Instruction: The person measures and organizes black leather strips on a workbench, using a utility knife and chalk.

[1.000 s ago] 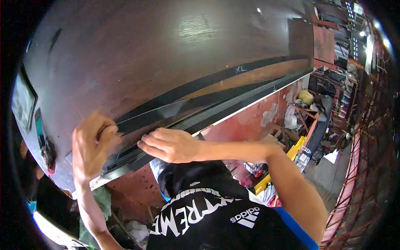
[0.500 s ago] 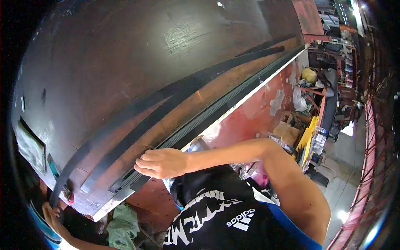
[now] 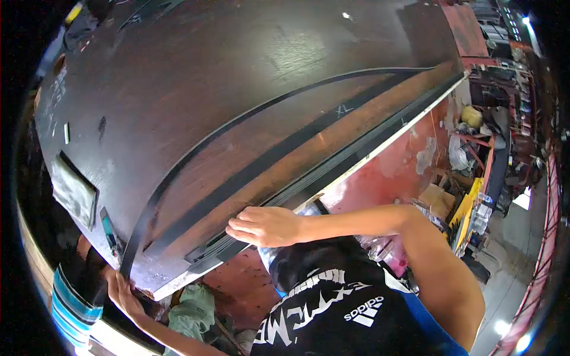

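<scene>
A long dark brown table [image 3: 208,71] fills the view. My left hand [image 3: 122,293] is below the table's left end, gripping the end of a thin black strip [image 3: 196,148] that arcs across the top to the far right. A wider black strip [image 3: 267,160] lies flat beside it. My right hand [image 3: 264,226] rests palm down, fingers together, on a stack of black strips [image 3: 332,169] along the table's near edge.
A grey rectangular plate [image 3: 74,190] and a teal pen-like item [image 3: 108,231] sit at the table's left end. A striped cloth [image 3: 71,302] and green rag [image 3: 187,314] lie below. At right are a cardboard box [image 3: 436,199], yellow object [image 3: 469,207] and red railing [image 3: 534,285].
My left hand left the stack by my right hand and dropped past the table's left end, drawing one thin strip out into a long arc. My right hand stayed on the stack.
</scene>
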A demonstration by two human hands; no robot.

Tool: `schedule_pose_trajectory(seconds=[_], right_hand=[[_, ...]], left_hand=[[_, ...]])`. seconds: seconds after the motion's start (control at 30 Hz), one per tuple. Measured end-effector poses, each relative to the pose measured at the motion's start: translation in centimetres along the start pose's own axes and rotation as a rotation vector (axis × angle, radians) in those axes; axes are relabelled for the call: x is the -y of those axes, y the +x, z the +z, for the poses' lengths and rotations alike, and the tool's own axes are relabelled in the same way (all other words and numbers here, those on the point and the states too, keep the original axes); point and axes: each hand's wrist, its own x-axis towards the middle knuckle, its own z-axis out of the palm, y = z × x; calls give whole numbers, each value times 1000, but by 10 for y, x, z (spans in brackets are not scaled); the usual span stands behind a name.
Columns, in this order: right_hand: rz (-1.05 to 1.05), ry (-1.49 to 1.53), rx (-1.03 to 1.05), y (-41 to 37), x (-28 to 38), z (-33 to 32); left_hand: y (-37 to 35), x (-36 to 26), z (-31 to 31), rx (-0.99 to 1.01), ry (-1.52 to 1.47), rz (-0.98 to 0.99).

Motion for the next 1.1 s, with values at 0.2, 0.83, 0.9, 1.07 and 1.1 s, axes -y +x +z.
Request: schedule_pose_trajectory(seconds=[0.2, 0.83, 0.9, 1.07, 1.1], right_hand=[[5, -21, -16, 2, 0, -5], [118, 18, 129, 4, 4, -13], [148, 15, 125, -2, 1, -24], [357, -93, 109, -57, -36, -86], [439, -148, 164, -73, -45, -102]], left_hand=[[12, -77, 89, -71, 13, 16], [-98, -94, 200, 538, 753, 696], [-103, -85, 213, 517, 778, 740], [-102, -87, 228, 433, 765, 824], [-101, -87, 233, 436, 746, 838]])
